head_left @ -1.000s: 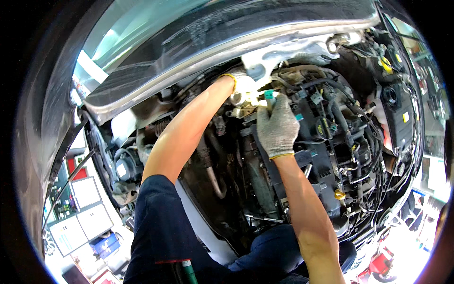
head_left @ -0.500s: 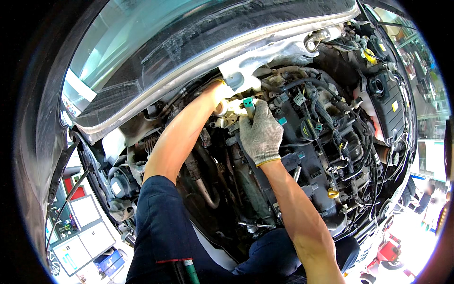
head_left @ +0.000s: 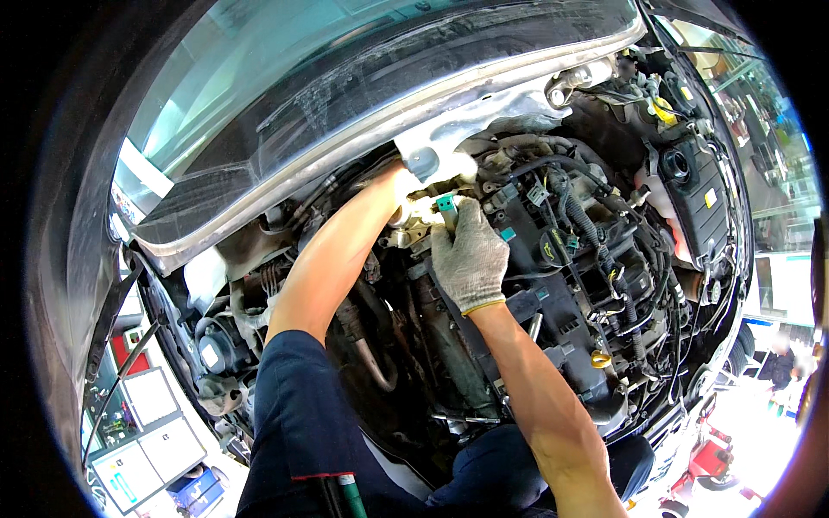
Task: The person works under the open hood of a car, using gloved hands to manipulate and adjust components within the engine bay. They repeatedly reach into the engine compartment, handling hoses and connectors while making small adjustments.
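My right hand (head_left: 471,263), in a grey knitted glove with a yellow hem, is closed around a small grey piece with a green end (head_left: 446,205) at the far side of the engine. Beside that piece, a patch of metal parts (head_left: 419,212) is brightly lit. My left forearm (head_left: 341,250) reaches in from the lower left, its sleeve pushed up. Its hand goes in under a pale metal shield (head_left: 471,129), so the fingers and anything they hold are hidden. A dark engine cover (head_left: 527,250) with a round oil filler cap (head_left: 553,248) lies right of my glove.
Hoses and wiring (head_left: 574,211) crowd the engine's right side, near a black reservoir (head_left: 691,198). A yellow dipstick ring (head_left: 601,359) stands up near the front. The windscreen (head_left: 285,69) edges the far side. A prop rod (head_left: 121,371) stands at left, with blue drawers (head_left: 197,490) beyond.
The whole view has shifted slightly, so the engine sits a little further left. My right hand keeps its grip on the green-ended piece; my left stays under the shield.
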### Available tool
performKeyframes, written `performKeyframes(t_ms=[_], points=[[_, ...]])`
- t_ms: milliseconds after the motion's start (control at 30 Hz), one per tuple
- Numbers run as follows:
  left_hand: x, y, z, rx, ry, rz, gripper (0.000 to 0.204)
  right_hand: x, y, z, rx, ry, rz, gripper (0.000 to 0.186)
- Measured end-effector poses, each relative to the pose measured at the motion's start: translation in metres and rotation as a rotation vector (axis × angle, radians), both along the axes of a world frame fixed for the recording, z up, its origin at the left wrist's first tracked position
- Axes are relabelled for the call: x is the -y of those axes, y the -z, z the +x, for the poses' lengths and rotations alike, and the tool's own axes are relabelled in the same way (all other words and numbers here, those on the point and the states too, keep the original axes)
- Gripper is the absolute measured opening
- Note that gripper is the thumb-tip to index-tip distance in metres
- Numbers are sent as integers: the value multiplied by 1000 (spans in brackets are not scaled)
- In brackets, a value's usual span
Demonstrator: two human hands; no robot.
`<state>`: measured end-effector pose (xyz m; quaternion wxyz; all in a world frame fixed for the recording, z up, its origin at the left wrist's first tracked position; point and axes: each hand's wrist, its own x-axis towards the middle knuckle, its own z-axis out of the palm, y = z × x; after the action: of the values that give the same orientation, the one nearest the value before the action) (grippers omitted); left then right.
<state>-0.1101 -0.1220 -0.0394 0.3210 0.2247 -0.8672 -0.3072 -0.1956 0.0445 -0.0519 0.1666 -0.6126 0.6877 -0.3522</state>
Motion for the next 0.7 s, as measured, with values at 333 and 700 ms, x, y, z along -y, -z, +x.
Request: performKeyframes(t_ms=[333, 700], points=[[1, -1, 6, 216, 12, -109, 87, 1, 5, -9, 8, 15, -16, 32], [-22, 8, 78, 649, -70, 591, 33, -2, 0, -5, 66, -13, -2, 32]])
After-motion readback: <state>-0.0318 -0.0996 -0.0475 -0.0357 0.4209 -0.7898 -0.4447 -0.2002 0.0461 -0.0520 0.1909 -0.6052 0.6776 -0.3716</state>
